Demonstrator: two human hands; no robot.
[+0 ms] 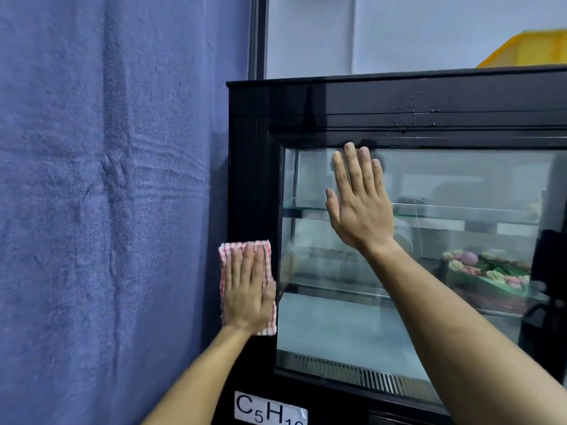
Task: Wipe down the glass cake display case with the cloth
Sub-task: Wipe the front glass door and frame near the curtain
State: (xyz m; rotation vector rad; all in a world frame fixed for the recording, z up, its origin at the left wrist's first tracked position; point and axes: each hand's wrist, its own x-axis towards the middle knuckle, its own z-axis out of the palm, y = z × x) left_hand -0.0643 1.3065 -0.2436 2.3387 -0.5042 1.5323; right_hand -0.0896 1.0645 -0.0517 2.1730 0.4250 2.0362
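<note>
A: Where was the display case (399, 99) seen?
B: Centre to right of frame, black-framed w/ a glass front (460, 185). Droplets were seen on the top black band, upper right.

A: And the cloth (227, 253)?
B: Red-and-white checked, folded, pressed flat against the case's left black upright, lower centre-left of frame. It was covered mostly by the left hand (248, 289); only the top and edges of the cloth were left showing.

A: Grip on it?
B: No pinch was seen. Fingers were held straight and close together, palm laid flat on the cloth.

A: Right hand (360, 207)?
B: Laid flat on the glass, upper centre, fingers spread and straight, tips reaching the black bar above the pane. Nothing was held.

A: Inside the case?
B: Glass shelves (460, 210) were visible, and a green cake (487, 274) w/ pastel flower decorations was set on a lower shelf at right. A vent grille (352, 372) ran along the bottom.

A: Around it?
B: A blue curtain (107, 194) filled the left half. A white label (270, 409) reading "C5H1…", cut off, was stuck at bottom centre. A yellow crate (534, 50) was seen on top, upper right.
</note>
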